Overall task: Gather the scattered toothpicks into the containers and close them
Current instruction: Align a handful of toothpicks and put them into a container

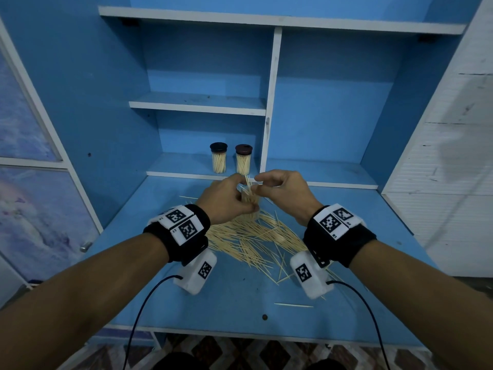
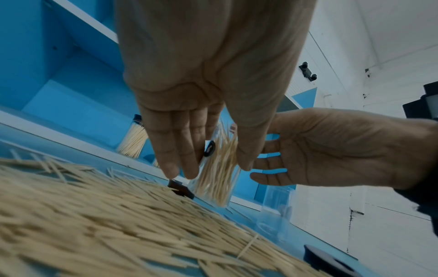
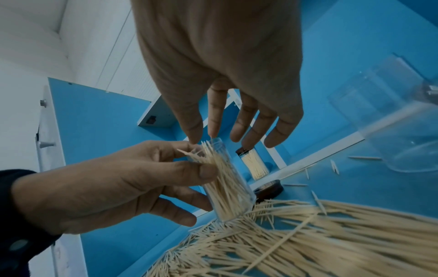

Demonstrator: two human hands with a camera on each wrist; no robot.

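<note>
Left hand (image 1: 226, 201) grip round clear toothpick container (image 3: 227, 187), right hand (image 1: 282, 190) above, grip pinched narrow

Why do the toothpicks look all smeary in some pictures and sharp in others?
In the left wrist view the scattered toothpicks sit right under the camera and blur into streaks; in the right wrist view the pile is smeared at the lower right edge, while the clear container stays fairly sharp; the head view is dim but crisp, with shelf lines bent by the wide lens.
</note>
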